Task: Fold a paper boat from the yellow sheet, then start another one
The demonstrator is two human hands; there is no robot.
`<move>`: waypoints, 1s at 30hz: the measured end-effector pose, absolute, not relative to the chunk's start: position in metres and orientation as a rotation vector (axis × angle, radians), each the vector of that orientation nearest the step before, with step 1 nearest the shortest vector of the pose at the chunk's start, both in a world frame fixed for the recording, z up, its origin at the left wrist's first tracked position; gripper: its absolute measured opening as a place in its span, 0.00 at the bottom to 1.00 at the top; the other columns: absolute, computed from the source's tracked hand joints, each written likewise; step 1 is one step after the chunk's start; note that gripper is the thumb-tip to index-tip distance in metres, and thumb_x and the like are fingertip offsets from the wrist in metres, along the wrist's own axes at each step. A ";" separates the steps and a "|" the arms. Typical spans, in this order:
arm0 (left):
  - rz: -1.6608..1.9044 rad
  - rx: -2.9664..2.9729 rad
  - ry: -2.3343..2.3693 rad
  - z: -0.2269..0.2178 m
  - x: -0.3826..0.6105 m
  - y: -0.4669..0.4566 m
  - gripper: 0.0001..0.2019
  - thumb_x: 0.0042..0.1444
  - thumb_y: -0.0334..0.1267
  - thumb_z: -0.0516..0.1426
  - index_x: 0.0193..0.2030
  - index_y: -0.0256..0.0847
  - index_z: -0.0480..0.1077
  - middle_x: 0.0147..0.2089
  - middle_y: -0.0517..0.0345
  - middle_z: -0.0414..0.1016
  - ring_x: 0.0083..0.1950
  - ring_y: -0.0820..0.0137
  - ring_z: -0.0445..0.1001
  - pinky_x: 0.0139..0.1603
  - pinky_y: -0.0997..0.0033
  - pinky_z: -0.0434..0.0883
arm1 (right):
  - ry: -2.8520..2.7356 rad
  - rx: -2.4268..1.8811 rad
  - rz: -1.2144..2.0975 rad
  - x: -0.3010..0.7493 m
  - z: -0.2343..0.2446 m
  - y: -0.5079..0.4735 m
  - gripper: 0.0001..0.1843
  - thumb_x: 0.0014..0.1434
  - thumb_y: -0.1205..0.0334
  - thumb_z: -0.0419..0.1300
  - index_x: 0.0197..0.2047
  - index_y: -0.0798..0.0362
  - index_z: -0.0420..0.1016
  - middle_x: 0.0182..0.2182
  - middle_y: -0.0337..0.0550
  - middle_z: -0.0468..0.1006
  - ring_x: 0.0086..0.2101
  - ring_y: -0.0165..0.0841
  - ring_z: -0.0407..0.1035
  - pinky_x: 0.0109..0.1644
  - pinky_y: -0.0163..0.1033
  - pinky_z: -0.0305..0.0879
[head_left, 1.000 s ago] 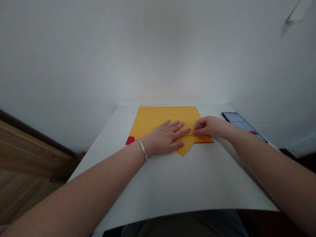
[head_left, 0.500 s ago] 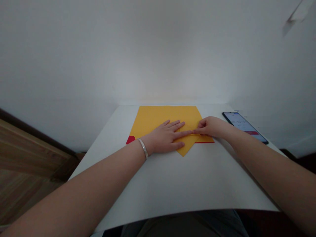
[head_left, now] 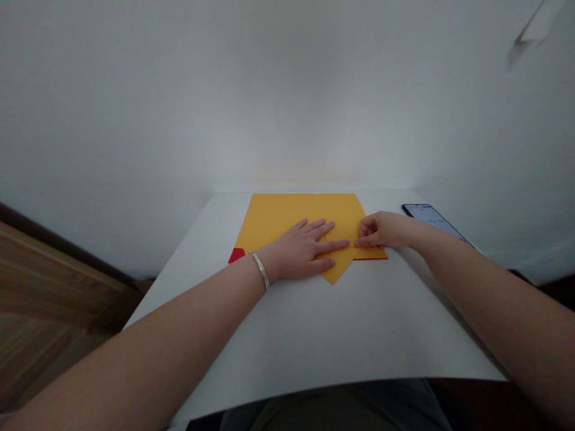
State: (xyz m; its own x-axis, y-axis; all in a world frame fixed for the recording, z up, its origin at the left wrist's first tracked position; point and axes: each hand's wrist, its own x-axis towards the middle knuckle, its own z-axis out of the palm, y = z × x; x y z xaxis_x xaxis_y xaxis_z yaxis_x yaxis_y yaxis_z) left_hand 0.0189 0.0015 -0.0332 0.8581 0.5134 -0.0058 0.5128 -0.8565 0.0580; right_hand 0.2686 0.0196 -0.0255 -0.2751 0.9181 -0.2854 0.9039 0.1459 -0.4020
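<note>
Fingertips of the right hand (head_left: pixel 381 230) have drawn back a little along the paper, so they no longer meet the tip of the left forefinger (head_left: pixel 335 244), and the right forearm now covers the lower end of the phone (head_left: pixel 429 214).

A sheet of yellow paper (head_left: pixel 296 209) lies flat near the middle of the white worktop (head_left: pixel 314 335), its long top edge square to the person. At least one fold is down: a crease runs across the lower part, and a yellow point (head_left: pixel 333 276) juts toward the person. Still unfolded, as far as can be seen, a red corner (head_left: pixel 236 255) shows at lower left, and a thin red strip (head_left: pixel 371 258) runs along the lower right edge; whether the red is the paper's other side or a second sheet is hidden.

The left hand (head_left: pixel 299 251), a silver bangle (head_left: pixel 260 270) on its wrist, lies open and pressed flat over the fold. The right hand is curled at the paper's right side, though whether it pinches the edge cannot be told. A wooden surface (head_left: pixel 45 299) lies beyond the worktop's left side.
</note>
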 end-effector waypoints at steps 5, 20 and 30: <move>0.024 2.974 0.810 -0.035 0.019 0.003 0.25 0.65 0.52 0.43 0.68 0.58 0.48 0.73 0.54 0.40 0.72 0.57 0.42 0.67 0.47 0.44 | -2.326 -1.821 0.946 0.274 -0.022 0.018 0.12 0.47 0.50 0.62 0.27 0.50 0.74 0.20 0.36 0.73 0.21 0.28 0.63 0.24 0.34 0.58; -0.023 2.864 0.941 -0.033 0.023 0.003 0.30 0.66 0.51 0.37 0.70 0.36 0.44 0.72 0.50 0.41 0.73 0.67 0.39 0.69 0.59 0.40 | -2.328 -1.591 0.491 0.231 -0.029 -0.004 0.07 0.55 0.57 0.57 0.32 0.51 0.72 0.27 0.39 0.76 0.27 0.30 0.67 0.31 0.35 0.60; 0.047 2.898 1.084 -0.038 0.019 0.007 0.24 0.68 0.45 0.36 0.69 0.46 0.50 0.72 0.58 0.45 0.72 0.59 0.43 0.67 0.48 0.43 | -2.449 -1.303 0.417 0.236 -0.031 -0.004 0.12 0.58 0.65 0.54 0.40 0.49 0.78 0.33 0.42 0.76 0.33 0.32 0.69 0.39 0.37 0.63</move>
